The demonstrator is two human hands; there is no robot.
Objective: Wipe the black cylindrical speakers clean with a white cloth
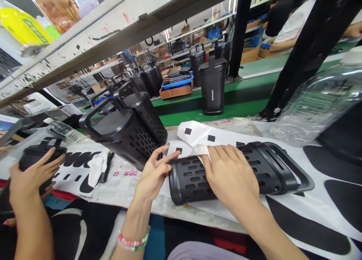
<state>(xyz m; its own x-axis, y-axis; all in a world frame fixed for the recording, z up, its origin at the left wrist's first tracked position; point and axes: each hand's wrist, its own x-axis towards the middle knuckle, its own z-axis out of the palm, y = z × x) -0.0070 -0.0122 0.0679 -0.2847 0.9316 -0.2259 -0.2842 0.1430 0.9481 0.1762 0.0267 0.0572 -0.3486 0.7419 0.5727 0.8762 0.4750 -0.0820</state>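
Note:
A black perforated speaker-like case [195, 179] with a loop handle lies on its side on the bench. My right hand [232, 173] rests over its middle, fingers curled and closed on a bunched part of a white sticker sheet [198, 133]. This sheet bears black squares and is folded up behind the case. My left hand [152, 173], with a beaded bracelet, is at the case's left end. Its fingers are apart, one fingertip touching a small black square [178, 151] on the sheet. Whether that square is loose, I cannot tell.
Upright black cases [124, 128] stand behind my left hand. Another case [213, 86] stands on the green conveyor [175, 114]. Right are large black stickers [308, 226] and a clear jug [313, 101]. A co-worker's hand [34, 173] holds a case at left. A shelf beam [113, 30] crosses overhead.

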